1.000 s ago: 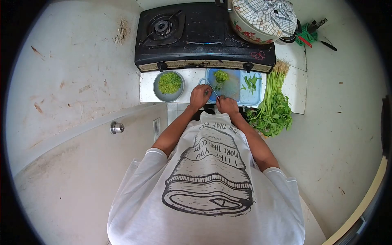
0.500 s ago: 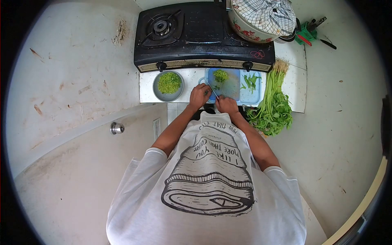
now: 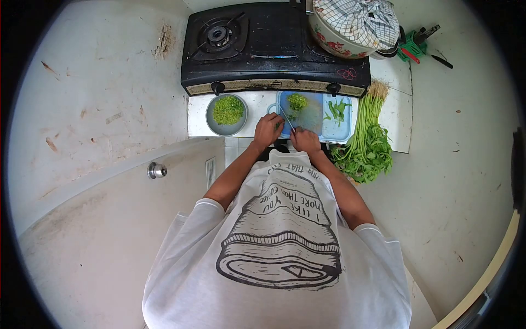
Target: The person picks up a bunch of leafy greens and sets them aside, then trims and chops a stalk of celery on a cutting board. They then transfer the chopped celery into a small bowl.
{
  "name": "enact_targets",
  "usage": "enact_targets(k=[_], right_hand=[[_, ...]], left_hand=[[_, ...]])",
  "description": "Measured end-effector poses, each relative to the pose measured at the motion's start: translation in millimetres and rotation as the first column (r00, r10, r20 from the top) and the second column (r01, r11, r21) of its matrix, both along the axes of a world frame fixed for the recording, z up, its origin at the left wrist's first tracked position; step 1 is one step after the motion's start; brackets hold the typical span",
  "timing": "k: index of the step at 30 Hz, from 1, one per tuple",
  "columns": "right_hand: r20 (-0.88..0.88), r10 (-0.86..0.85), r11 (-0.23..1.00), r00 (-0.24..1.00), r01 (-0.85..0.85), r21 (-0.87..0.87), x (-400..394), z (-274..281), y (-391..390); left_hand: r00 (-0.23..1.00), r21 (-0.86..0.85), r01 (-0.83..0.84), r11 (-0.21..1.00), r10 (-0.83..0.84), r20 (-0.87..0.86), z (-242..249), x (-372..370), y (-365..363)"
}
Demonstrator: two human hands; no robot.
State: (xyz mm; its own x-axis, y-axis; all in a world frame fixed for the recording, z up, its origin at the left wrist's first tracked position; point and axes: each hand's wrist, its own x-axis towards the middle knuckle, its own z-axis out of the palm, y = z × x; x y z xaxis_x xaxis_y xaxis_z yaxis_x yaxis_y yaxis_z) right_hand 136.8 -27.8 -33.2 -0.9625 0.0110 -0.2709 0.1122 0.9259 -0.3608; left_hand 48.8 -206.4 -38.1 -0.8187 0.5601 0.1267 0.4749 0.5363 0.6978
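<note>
My right hand [image 3: 306, 141] is closed around the handle of a knife [image 3: 287, 119], whose thin blade points up and left over a blue cutting board [image 3: 312, 118]. Beside the blade, my left hand [image 3: 268, 130] has its fingers curled at the board's left edge, with a bit of green stems [image 3: 278, 125] showing at the fingertips. A small heap of chopped greens [image 3: 297, 102] lies near the top of the board. Loose green leaves [image 3: 337, 111] rest on the lighter blue tray section to the right.
A grey bowl [image 3: 210, 122] of chopped greens stands left of the board. On the right, a large bunch of leafy stems [image 3: 373, 131] hangs over the counter's front edge. Behind is a black gas stove [image 3: 274, 68] carrying a cloth-covered pot [image 3: 337, 41]. A green basket [image 3: 411, 46] holds utensils.
The knife blade has shifted slightly upward near my left fingertips. Both hands stay in nearly the same place, and the whole view has moved a little.
</note>
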Motion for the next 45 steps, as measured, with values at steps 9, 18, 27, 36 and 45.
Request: enact_targets(k=[9,18,27,36,45], right_hand=[[0.017,0.024,1.0,1.0,-0.024,0.002,1.0,0.3,-2.9],[0.083,-0.005,1.0,0.997,0.007,-0.021,-2.1,11.8,-2.9],[0.085,-0.013,1.0,0.996,0.015,-0.012,2.4,5.1,0.6],[0.038,0.015,0.998,0.999,-0.012,-0.061,-2.3,-7.1,-0.7],[0.08,0.03,0.997,0.996,-0.025,-0.069,-0.2,1.8,0.2]], left_hand=[[1.0,-0.015,0.015,1.0,-0.015,-0.007,0.9,-1.2,0.1],[0.997,-0.01,-0.022,1.0,0.022,0.074,7.0,-0.4,1.8],[0.995,-0.001,-0.022,1.0,0.022,0.096,0.3,-2.2,2.0],[0.995,0.002,-0.031,1.0,0.031,0.097,8.6,-0.9,3.1],[0.994,-0.025,-0.023,0.999,0.025,0.107,4.7,-2.0,3.2]])
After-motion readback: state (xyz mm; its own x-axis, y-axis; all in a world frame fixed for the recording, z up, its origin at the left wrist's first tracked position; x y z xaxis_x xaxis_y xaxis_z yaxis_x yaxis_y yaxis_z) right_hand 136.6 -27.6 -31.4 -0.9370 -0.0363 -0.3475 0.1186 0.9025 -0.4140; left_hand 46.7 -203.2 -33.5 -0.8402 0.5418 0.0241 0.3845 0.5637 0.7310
